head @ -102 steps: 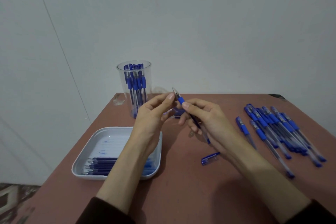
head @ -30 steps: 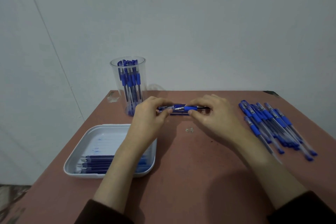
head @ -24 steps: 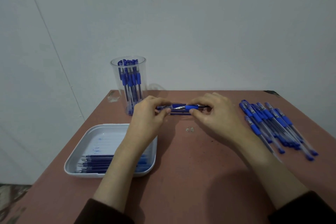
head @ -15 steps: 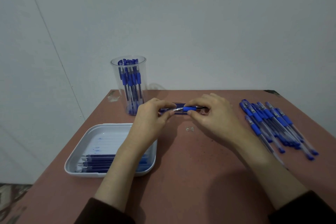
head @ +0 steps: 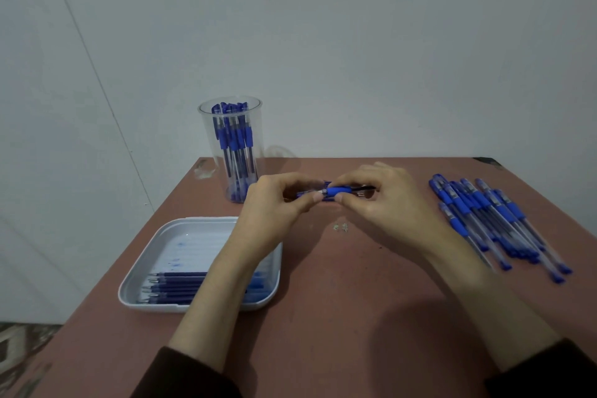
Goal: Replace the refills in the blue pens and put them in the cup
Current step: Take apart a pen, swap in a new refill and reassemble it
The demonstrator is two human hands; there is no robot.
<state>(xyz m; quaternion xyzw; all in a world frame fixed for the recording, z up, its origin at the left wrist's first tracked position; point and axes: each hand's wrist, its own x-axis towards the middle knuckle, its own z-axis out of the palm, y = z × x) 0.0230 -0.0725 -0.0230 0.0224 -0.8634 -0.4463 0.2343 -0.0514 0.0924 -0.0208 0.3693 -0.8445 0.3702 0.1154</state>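
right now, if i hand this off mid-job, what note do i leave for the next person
Hands: the left hand pinches the tip end of a blue pen, held level above the table; the right hand grips its blue sleeve.
Things: the cup, far left, holds upright pens. The tray, near left, holds refills. A pile of pens lies on the right.
Done: the pens in the cup.
Left: finish the held pen, put it in the cup, then likely work through the pile.

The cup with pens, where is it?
In the head view the cup stands far left on the table, behind the white tray, left of the left hand.
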